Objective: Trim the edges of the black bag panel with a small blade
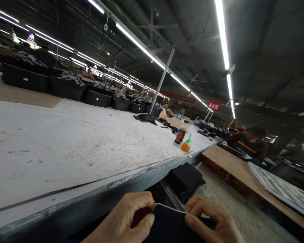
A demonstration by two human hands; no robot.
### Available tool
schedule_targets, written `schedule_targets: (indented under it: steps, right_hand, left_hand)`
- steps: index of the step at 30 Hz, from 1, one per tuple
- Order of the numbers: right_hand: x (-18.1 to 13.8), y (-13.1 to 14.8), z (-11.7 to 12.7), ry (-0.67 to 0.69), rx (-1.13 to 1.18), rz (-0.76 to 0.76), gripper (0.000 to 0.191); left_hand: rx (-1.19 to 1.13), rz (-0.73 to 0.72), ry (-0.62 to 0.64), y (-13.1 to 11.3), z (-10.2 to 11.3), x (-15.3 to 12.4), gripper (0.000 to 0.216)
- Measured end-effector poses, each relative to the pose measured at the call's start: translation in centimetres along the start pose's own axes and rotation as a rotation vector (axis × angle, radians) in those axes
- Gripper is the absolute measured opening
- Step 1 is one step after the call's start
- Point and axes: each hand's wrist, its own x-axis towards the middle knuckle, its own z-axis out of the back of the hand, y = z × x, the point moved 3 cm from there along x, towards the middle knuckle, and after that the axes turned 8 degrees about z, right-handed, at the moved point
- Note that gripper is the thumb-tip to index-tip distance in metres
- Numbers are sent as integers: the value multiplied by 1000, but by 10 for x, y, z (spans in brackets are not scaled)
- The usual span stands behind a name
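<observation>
Both hands, left hand point(128, 219) and right hand point(212, 221), pinch the black piece point(169, 224) tight below the table point(66, 148); next, I think, it needs lifting up.

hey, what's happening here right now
A person grips a dark fabric piece with both hands, left hand and right hand, below the edge of a long white worktable. On it stand a brown bottle and a small orange squeeze bottle. Another worker sits to the right.
</observation>
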Motion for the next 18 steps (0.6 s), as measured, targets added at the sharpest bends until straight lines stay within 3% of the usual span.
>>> schedule_targets:
  steps: [6, 15, 18]
  right_hand:
    - [5, 8, -6, 145, -132, 139, 24]
    - [7, 14, -11, 212, -228, 232, 20]
    - [6, 12, -13, 116, -427, 315, 15]
  left_hand:
    - [170, 73, 91, 4, -5, 8, 25]
    - [345, -198, 124, 7, -19, 16, 21]
    - [407, -239, 52, 9, -25, 17, 22]
